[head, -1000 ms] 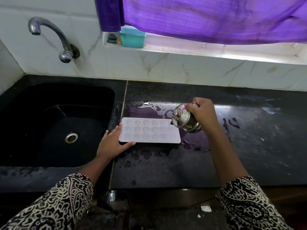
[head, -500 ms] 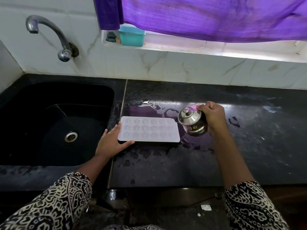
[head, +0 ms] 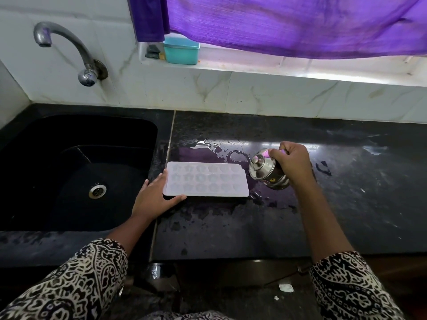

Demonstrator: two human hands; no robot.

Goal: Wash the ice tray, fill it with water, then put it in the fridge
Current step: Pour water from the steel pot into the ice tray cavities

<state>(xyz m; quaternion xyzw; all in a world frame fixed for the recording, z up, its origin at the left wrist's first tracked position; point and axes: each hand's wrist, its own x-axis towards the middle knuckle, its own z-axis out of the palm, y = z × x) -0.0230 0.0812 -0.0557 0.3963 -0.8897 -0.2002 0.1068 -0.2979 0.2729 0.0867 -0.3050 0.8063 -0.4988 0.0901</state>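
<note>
The dark wet stone counter [head: 346, 215] offers room right of and nearer than the flat white plastic ice tray [head: 205, 179]. A small lidded steel pot [head: 265, 169], tilted in the right hand [head: 293, 162], blocks the tray's right end. The left hand [head: 152, 199] flanks its left edge, beside the black sink basin [head: 69, 169].

a white ice tray [head: 205, 179] with star-shaped cells lies flat on the wet black counter [head: 346, 204], just right of the black sink [head: 69, 169]. the left hand [head: 153, 198] rests open against its near-left corner. the right hand [head: 292, 161] grips a lidded steel pot [head: 265, 169], tilted toward the tray's right end. a teal box [head: 181, 50] sits on the sill under a purple curtain [head: 288, 21].
</note>
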